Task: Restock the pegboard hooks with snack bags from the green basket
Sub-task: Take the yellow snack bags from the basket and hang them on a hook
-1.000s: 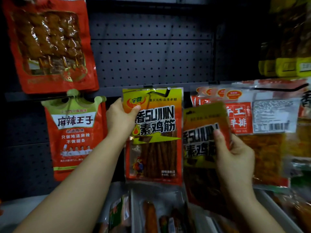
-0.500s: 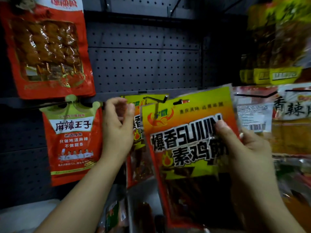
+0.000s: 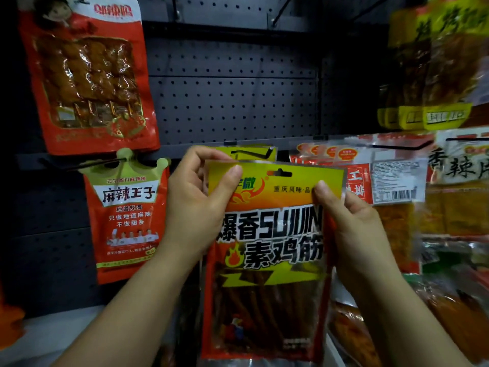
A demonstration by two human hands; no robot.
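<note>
Snack bag: a yellow and red packet (image 3: 270,250) is held upright in front of the pegboard (image 3: 232,96), just below and nearer than the hook (image 3: 254,152) in the middle of the scene.
Left hand: the left hand (image 3: 190,207) is clenched on the packet's top left corner, which is pinched between thumb and fingers (image 3: 232,176).
Right hand: the right hand (image 3: 352,229) is grasping the top right edge, the thumb on the front and the other fingers behind the packet.
Hang slot: a dark cut-out (image 3: 279,172) is seen in the header strip, not yet on the hook.
Hook: one matching packet (image 3: 248,151) is already hung there, mostly covered by the held one.
Handling: the packet is judged light and soft, a thin glossy film that is likely to be slippery and to flop if held low; the sticks inside are likely to snap if bent.
Where to hold: the flat sealed header on either side of the slot is judged best, so the slot is kept taut and open.
Neighbours: a crown-topped red packet (image 3: 127,215) hangs at the left, and more packets (image 3: 370,178) at the right.
Hidden: the green basket is not in view; the right fingers are behind the packet; the shelf below is dark and cut off.
</note>
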